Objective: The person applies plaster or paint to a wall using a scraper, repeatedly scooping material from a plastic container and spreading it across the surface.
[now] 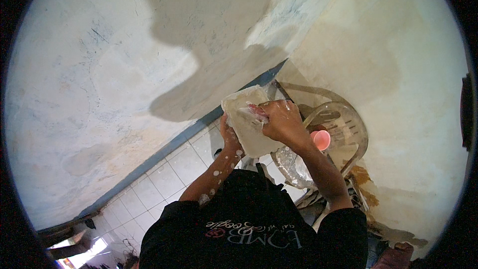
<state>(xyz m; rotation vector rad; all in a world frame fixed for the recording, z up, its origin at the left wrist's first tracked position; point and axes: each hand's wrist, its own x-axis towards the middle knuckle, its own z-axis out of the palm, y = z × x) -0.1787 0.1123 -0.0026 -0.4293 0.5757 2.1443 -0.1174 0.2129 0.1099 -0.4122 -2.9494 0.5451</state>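
My left hand (230, 135) grips the side of a whitish rectangular plastic tub (256, 142), which is smeared with pale paste and held out in front of my chest. My right hand (284, 122) is closed around a small tool with a reddish handle (257, 111) over the tub. White paste coats part of this tool, and its working end cannot be made out clearly. Pale splashes dot my left forearm.
A dirty plastic armchair (359, 137) stands in the corner to the right, with a pink cup (321, 140) on it. Patchy pale walls (99, 79) rise ahead and at right, a blue-grey skirting (164, 155) runs along the left one, and white tiles (162, 179) cover the floor.
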